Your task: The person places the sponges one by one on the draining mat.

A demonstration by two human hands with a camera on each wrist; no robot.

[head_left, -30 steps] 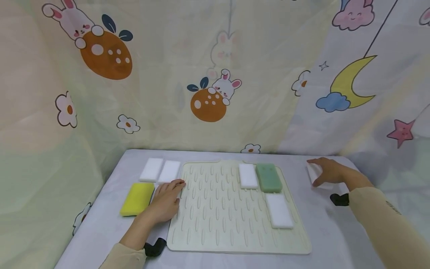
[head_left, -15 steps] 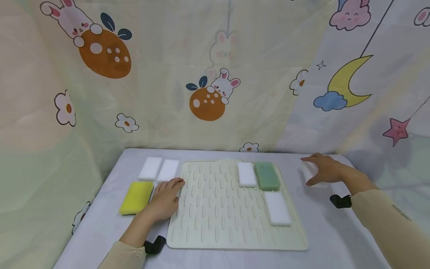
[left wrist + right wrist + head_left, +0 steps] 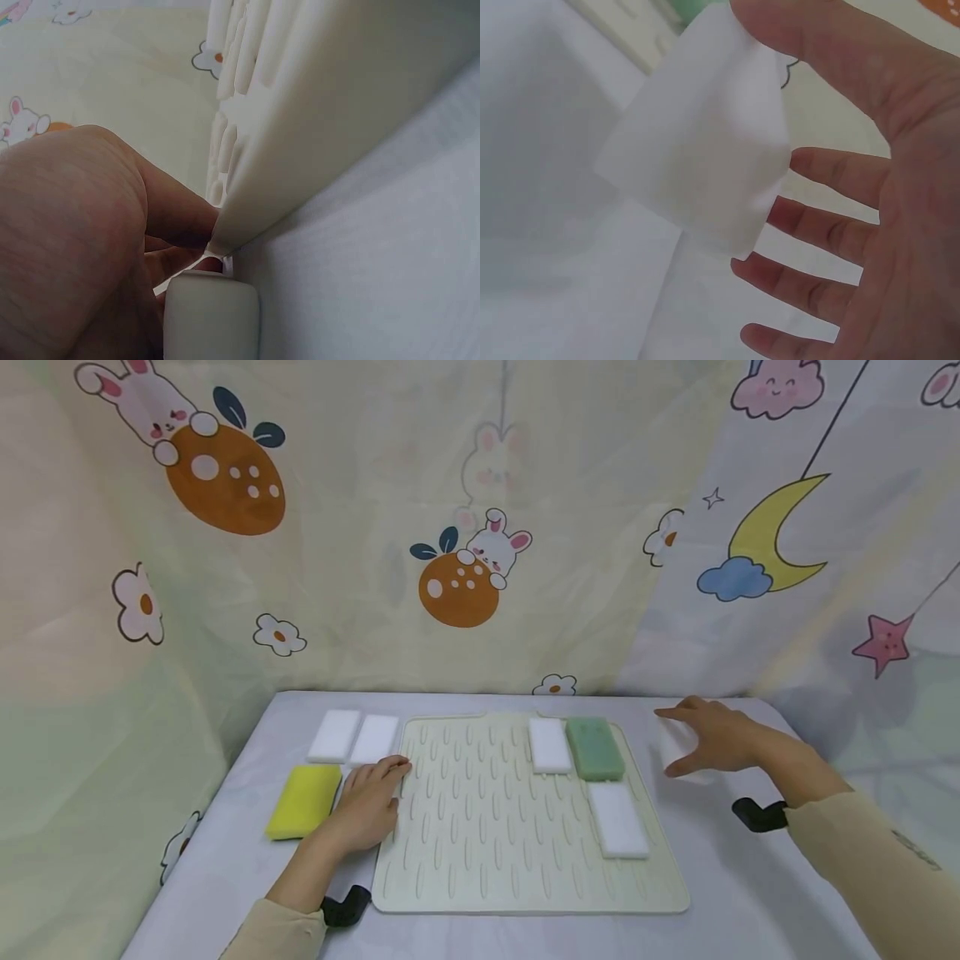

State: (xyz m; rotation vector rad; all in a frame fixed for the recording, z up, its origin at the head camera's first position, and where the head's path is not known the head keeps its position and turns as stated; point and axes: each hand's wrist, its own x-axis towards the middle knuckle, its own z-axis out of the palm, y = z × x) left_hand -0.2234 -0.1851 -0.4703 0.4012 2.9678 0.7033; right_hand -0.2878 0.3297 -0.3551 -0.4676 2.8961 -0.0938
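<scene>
My left hand (image 3: 366,810) rests on the left edge of the cream ribbed mat (image 3: 480,860), its fingers relaxed over the rim. In the left wrist view, fingertips touch the mat's edge, close to a pale block (image 3: 211,319). Off the mat's right side, my right hand (image 3: 712,739) pinches a white sponge (image 3: 705,142) by opposite edges, thumb on one side and fingertips on the other. In the head view this sponge blends into the white cloth. Two white sponges (image 3: 550,746) (image 3: 618,821) and a green sponge (image 3: 596,748) lie on the mat's right part.
Left of the mat lie two more white sponges (image 3: 334,736) (image 3: 374,739) and a yellow sponge (image 3: 303,802) with a dark underside. A white cloth (image 3: 712,877) covers the table. A printed curtain (image 3: 360,568) hangs behind it.
My right hand has shifted slightly left toward the mat with the white sponge between its fingers. My left hand stays at the mat's edge. The head view has shifted a little.
</scene>
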